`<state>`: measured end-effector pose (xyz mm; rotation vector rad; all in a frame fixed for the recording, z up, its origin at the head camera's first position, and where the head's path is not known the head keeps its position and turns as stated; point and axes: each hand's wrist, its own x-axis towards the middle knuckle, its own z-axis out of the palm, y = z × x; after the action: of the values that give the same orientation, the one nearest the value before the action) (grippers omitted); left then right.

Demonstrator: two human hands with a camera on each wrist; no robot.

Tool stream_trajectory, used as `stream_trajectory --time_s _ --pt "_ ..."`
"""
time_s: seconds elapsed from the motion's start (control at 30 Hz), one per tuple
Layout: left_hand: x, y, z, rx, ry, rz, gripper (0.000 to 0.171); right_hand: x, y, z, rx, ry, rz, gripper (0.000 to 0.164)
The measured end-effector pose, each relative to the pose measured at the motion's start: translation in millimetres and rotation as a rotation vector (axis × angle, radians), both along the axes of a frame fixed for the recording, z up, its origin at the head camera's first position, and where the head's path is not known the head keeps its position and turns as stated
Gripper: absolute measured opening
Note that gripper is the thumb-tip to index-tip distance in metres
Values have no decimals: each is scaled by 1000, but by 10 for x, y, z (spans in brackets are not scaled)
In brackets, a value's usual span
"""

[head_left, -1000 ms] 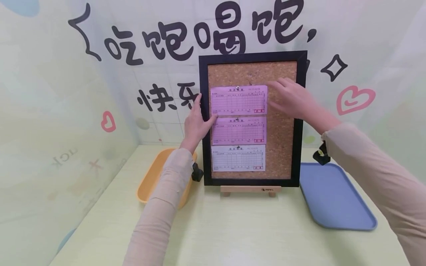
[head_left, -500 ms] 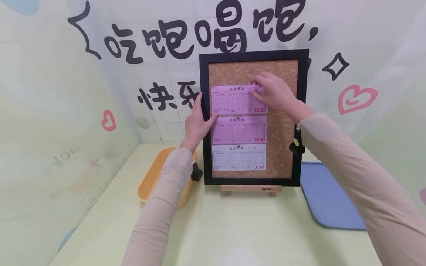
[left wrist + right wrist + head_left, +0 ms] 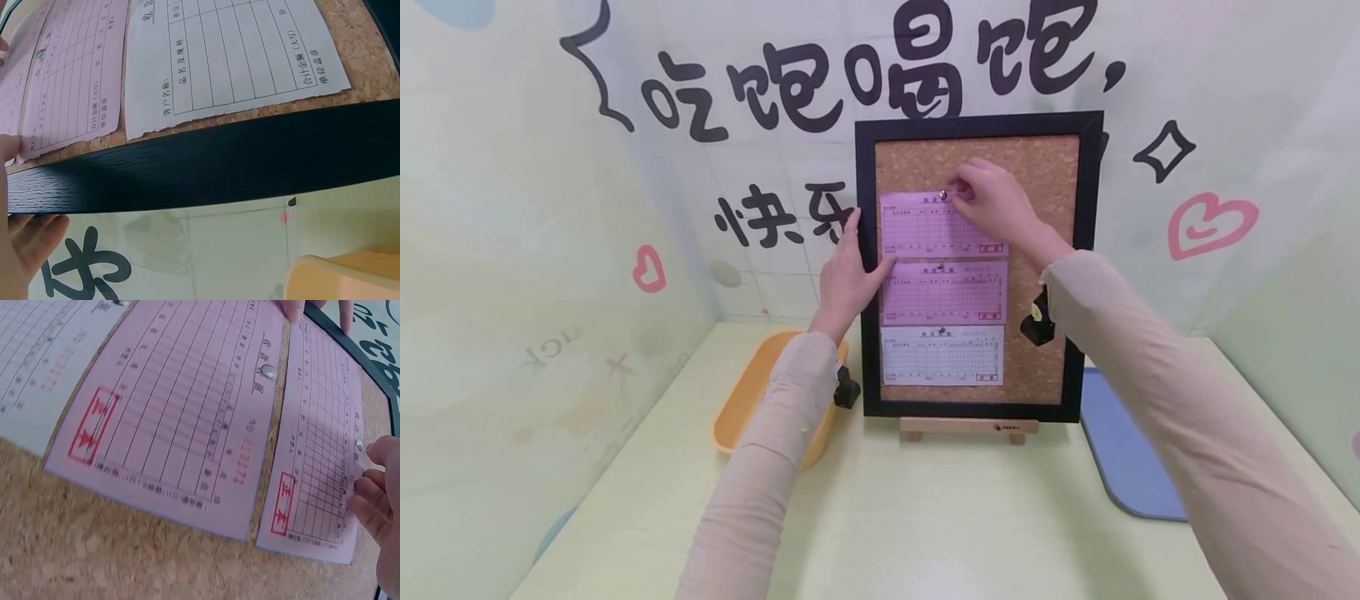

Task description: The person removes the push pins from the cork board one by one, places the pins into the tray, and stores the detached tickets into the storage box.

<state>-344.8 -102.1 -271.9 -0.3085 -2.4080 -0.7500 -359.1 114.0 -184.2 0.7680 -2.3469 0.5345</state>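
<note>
A black-framed corkboard [image 3: 1037, 350] stands on a small wooden easel [image 3: 970, 427] in the head view. Down its left side hang a top pink receipt slip [image 3: 917, 227], a second pink slip [image 3: 940, 293] and a white slip [image 3: 940, 358], each with a metal pushpin. My left hand [image 3: 848, 283] grips the frame's left edge, thumb in front and fingers behind. My right hand [image 3: 996, 200] has bent fingers over the top slip's upper right part. Its fingertips are right beside the top pushpin [image 3: 359, 445], which still shows uncovered in the right wrist view; nothing is visible between the fingers.
A yellow-orange bin [image 3: 752, 392] sits left of the board, partly behind my left forearm. On the right lies a blue tray [image 3: 1131, 458], partly covered by my right sleeve. A printed wall sheet [image 3: 775, 283] rises close behind the board.
My right hand has moved left from the board's right side across the top pink slip to its pushpin, its fingers bending more. The left hand has kept its hold on the frame.
</note>
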Motion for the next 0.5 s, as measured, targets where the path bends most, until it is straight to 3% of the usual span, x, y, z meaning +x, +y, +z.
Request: stream_trajectory --time_s 0.5 --pt "-9 -11 -9 2 14 -11 81 -50 -108 -111 -105 -32 -74 16"
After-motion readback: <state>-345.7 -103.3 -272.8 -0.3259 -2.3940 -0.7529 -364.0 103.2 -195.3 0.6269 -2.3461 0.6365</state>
